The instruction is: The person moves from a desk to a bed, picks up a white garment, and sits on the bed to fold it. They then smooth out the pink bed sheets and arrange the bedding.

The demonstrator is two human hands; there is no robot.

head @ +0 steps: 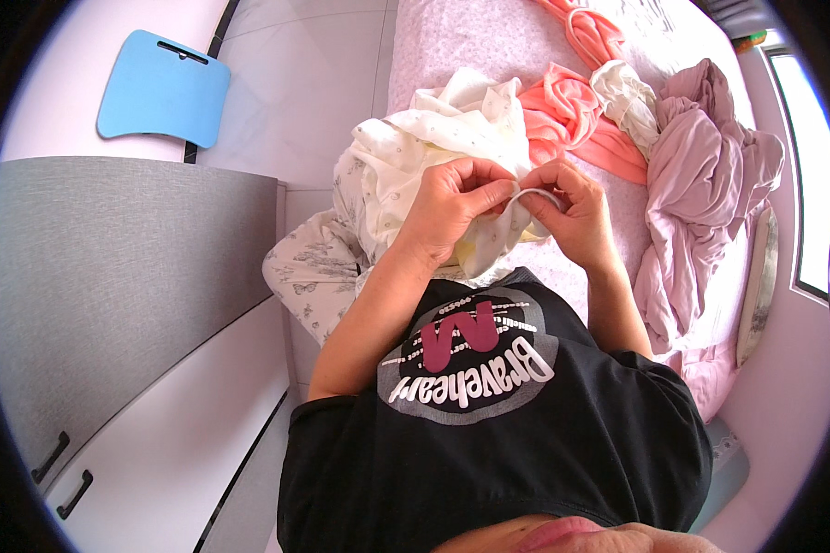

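Observation:
A thin white cloth with a small print [415, 148] lies bunched over my lap and the edge of the bed. My left hand [456, 204] pinches its edge between thumb and fingers. Close beside it, my right hand [573, 207] grips the same edge, and a narrow pale band of the cloth curves between the two hands. The fingertips nearly touch. Part of the cloth hangs below the hands, with yellowish patches showing. What lies inside the folds is hidden.
Coral fabric [560, 114], a crumpled cream cloth [622, 97] and mauve bedding [698, 180] lie on the pink bed [443, 41]. A blue lap-table top [162, 90] stands against the wall at upper left. A grey and white cabinet [131, 242] is at the left, a window at the right.

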